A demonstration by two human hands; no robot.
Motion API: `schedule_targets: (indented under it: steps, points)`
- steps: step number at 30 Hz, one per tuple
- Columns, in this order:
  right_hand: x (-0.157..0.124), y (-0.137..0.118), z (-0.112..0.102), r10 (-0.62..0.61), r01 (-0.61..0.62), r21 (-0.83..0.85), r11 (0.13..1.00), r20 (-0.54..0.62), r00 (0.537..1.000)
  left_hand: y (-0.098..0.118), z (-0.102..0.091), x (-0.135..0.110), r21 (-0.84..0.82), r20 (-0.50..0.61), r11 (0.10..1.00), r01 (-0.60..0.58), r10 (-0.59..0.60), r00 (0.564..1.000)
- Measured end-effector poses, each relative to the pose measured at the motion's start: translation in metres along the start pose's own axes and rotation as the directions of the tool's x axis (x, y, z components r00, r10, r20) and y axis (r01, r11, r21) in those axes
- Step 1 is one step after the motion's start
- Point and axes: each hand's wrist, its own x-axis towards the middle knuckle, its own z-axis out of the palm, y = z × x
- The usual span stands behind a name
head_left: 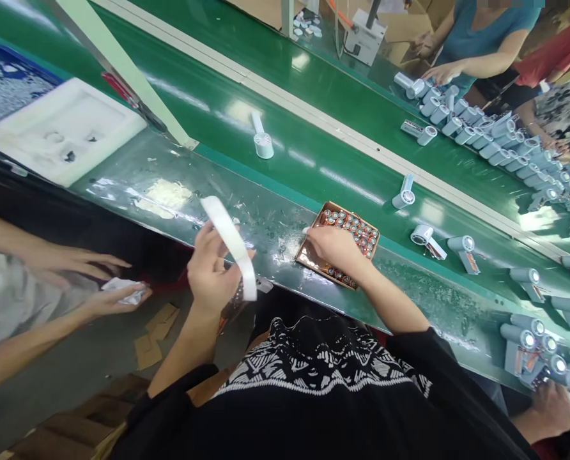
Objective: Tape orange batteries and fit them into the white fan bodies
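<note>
Lightly, our left hand [208, 271] pinches a flimsy white strip [232, 243] beside the battery tray [349, 215] our half-open right hand [335, 249] rests on.

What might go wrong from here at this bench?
The right hand is over the cardboard tray of batteries, which sits close to the bench edge, so a knock might tip batteries out. The white strip in the left hand hangs loose and might catch on the tray or the green belt if it swings.
</note>
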Motion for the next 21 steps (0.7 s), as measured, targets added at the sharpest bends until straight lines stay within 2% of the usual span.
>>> schedule_targets:
  steps: [1, 3, 5, 7, 9, 10, 12, 13, 15, 16, 17, 19, 21]
  points:
    - [0.007, 0.004, -0.003, 0.036, -0.034, -0.115, 0.993, 0.014, 0.999, 0.002, 0.005, -0.001, 0.002, 0.032, 0.999, -0.046, 0.046, 0.998]
    - [0.018, 0.008, -0.002, 0.032, -0.014, -0.252, 0.968, 0.068, 0.997, 0.006, 0.015, -0.002, 0.014, 0.073, 0.987, -0.161, 0.160, 0.985]
    - [0.024, 0.008, 0.005, -0.024, 0.055, -0.307, 0.950, 0.106, 0.994, 0.009, 0.025, -0.002, 0.053, 0.122, 0.963, -0.263, 0.255, 0.959]
    - [0.024, 0.013, 0.010, -0.089, 0.120, -0.308, 0.944, 0.111, 0.990, 0.010, 0.032, -0.003, 0.063, 0.163, 0.948, -0.312, 0.299, 0.940]
    - [0.018, 0.023, 0.009, -0.153, 0.160, -0.227, 0.961, 0.049, 0.987, 0.011, 0.034, -0.005, 0.078, 0.187, 0.942, -0.328, 0.309, 0.932]
    - [0.013, 0.029, 0.005, -0.170, 0.165, -0.133, 0.977, -0.027, 0.985, 0.011, 0.034, -0.006, 0.091, 0.195, 0.937, -0.336, 0.314, 0.929]
    - [0.002, 0.040, -0.005, -0.112, 0.167, 0.195, 0.966, -0.263, 0.958, 0.010, 0.034, -0.007, 0.122, 0.205, 0.922, -0.368, 0.339, 0.918]
    - [-0.004, 0.044, -0.010, -0.029, 0.195, 0.397, 0.897, -0.387, 0.922, 0.010, 0.034, -0.007, 0.136, 0.211, 0.911, -0.390, 0.358, 0.910]
    - [-0.015, 0.044, -0.015, 0.175, 0.324, 0.699, 0.637, -0.541, 0.822, 0.009, 0.035, -0.008, 0.149, 0.226, 0.883, -0.446, 0.409, 0.884]
    - [-0.019, 0.041, -0.015, 0.260, 0.391, 0.768, 0.507, -0.569, 0.780, 0.010, 0.037, -0.008, 0.150, 0.233, 0.868, -0.473, 0.434, 0.870]
    - [-0.022, 0.036, -0.014, 0.324, 0.435, 0.800, 0.413, -0.576, 0.751, 0.010, 0.039, -0.008, 0.149, 0.242, 0.856, -0.494, 0.453, 0.858]
    - [-0.026, 0.024, -0.005, 0.407, 0.444, 0.830, 0.339, -0.554, 0.726, 0.011, 0.044, -0.010, 0.157, 0.268, 0.847, -0.508, 0.459, 0.847]
    - [-0.026, 0.011, 0.008, 0.471, 0.400, 0.850, 0.342, -0.524, 0.710, 0.013, 0.048, -0.013, 0.183, 0.306, 0.852, -0.491, 0.425, 0.852]
